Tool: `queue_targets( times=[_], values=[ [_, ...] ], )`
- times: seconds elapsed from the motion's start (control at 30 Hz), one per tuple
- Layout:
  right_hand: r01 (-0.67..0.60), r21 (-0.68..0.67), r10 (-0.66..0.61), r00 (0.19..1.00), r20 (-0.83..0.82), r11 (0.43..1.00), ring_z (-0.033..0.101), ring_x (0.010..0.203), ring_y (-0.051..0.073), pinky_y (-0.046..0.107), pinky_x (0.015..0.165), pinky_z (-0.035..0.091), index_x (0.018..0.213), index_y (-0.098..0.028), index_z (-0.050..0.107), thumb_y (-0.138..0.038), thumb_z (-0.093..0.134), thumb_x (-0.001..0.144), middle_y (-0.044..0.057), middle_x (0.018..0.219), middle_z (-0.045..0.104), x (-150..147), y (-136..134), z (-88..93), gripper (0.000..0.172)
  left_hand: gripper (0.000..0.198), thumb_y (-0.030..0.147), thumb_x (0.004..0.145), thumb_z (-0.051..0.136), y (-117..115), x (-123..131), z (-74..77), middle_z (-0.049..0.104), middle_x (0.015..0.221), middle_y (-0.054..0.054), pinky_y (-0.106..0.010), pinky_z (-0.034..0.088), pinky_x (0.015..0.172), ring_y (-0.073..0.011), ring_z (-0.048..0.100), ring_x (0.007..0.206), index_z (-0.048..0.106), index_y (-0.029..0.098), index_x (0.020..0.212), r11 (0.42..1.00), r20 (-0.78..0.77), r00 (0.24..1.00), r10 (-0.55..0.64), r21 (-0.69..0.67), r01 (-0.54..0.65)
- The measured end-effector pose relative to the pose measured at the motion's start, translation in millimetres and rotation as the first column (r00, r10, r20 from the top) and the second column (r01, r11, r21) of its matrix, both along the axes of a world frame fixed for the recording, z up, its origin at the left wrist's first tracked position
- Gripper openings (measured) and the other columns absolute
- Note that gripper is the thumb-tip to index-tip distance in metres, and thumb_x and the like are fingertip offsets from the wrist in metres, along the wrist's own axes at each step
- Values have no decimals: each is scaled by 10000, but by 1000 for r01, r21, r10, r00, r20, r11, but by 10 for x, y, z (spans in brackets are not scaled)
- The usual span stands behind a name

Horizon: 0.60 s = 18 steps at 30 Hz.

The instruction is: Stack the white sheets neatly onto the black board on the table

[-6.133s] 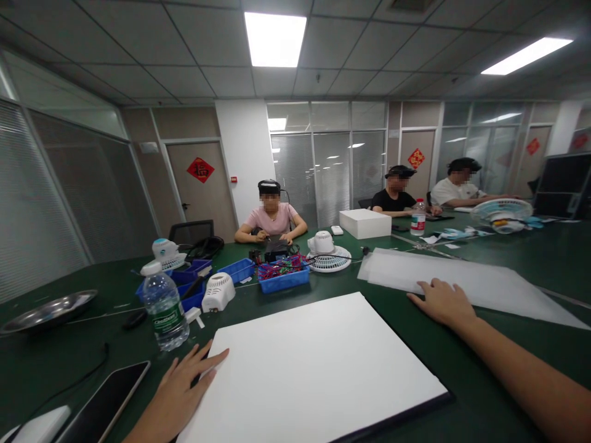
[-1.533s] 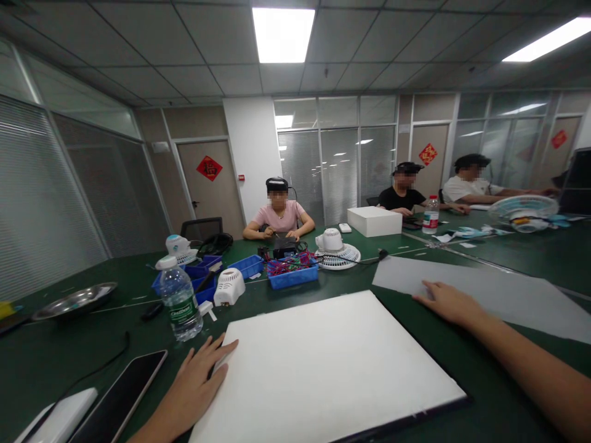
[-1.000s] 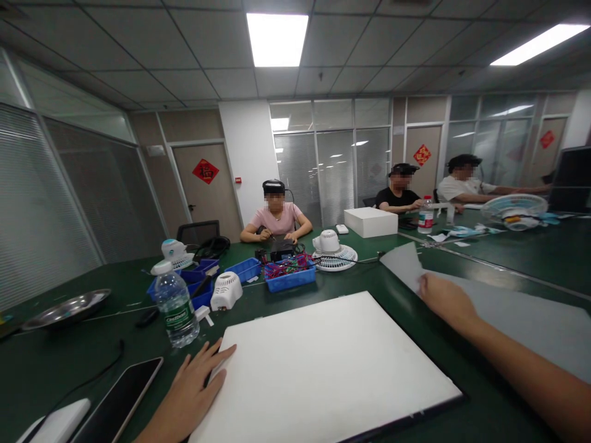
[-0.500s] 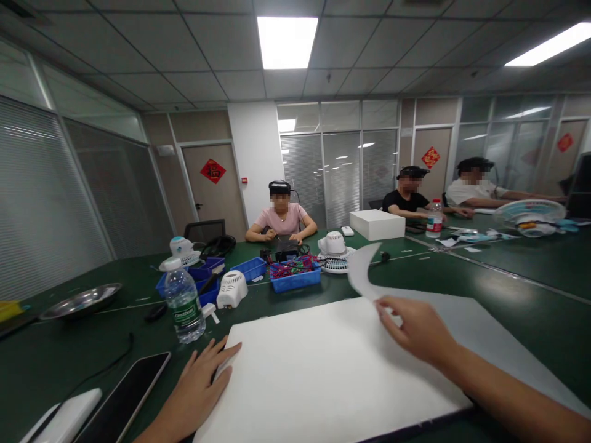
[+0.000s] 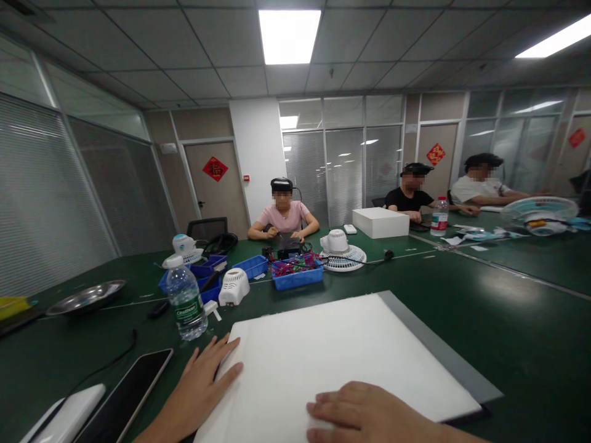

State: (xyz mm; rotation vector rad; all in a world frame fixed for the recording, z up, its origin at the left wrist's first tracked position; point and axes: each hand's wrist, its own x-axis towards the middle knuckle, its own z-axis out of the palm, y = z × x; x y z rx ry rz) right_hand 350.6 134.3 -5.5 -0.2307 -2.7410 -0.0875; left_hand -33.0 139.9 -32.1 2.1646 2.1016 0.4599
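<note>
**At the near edge of the green table [image 5: 517, 332], both your hands rest on a white board [image 5: 314, 344]**

On your far left lies a metal dish [image 5: 87, 297]; nearer you, a white device [image 5: 76, 409] and a dark-screened phone [image 5: 127, 394] sit side by side, with no writing you can read on either. Next comes an upright water bottle [image 5: 186, 301], just beyond your left hand; its green label seems to read "C'estbon" in white. Your left hand [image 5: 198, 384] lies along the board's left edge, fingers somewhat spread, thumb apart, grasping nothing. Above it in the background, the red poster [image 5: 215, 168] on a door appears to bear the character 福.

Mid-table, past the board, you have a blue tray [image 5: 300, 281] of wires and a white fan [image 5: 344, 258]. Your right hand [image 5: 364, 415] lies palm down on the near part of the board, fingers straight, close together and pointing left, pinching nothing.

Right of those fingers and farther from you, a grey strip of translucent sheet [image 5: 436, 343] juts past the board's right edge; the rest seems to lie over the board. The strip's long axis slants from the far corner toward you and rightward. Your right hand is the nearer, though its fingertips face away. Beyond, a red-capped bottle [image 5: 439, 223] and a second red poster [image 5: 435, 154] carry print too small to read.
</note>
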Motion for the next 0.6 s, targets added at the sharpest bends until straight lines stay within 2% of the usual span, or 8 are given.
queue_targets(
  times=[0.1,0.27,0.37,0.5,0.6],
  values=[
    [-36,-89,42,997,68,995,573,1248,170,246,1024,477,1449,-271,463,-373,422,1031,73,1432,529,33,-30,127,433,594,579,905,464,22,-21,-31,417,1559,-39,-611,195,1186,-321,296,1468,500,316,1437,999,-33,999,-7,32,8],
    [147,-71,-143,988,49,987,538,1283,254,384,1059,470,1424,-246,501,-308,451,1009,96,1447,497,116,-47,256,423,522,381,935,408,21,-70,-44,422,1550,-6,-605,202,1185,-296,291,1468,477,328,1450,999,-52,998,-21,30,23],
    [197,-127,-183,977,112,972,544,1273,283,416,1042,486,1428,-248,503,-327,454,999,108,1437,506,121,-39,271,439,546,276,915,383,11,-81,-39,403,1556,12,-594,195,1190,-276,287,1470,471,331,1451,999,-53,998,-28,29,30],
    [204,-160,-184,974,130,966,519,1303,276,416,1051,474,1411,-261,519,-323,419,1010,107,1433,519,109,-39,260,418,520,376,954,348,7,-30,-3,384,1566,-3,-591,181,1194,-278,280,1473,471,309,1455,1000,-45,999,-13,1,13],
    [205,-82,-196,975,107,975,547,1279,257,394,1019,497,1396,-254,519,-330,426,1012,104,1412,547,100,-32,222,402,553,483,956,358,11,8,24,355,1579,-28,-597,156,1198,-289,251,1483,460,289,1464,1000,-54,999,-9,-22,8]
  ],
)
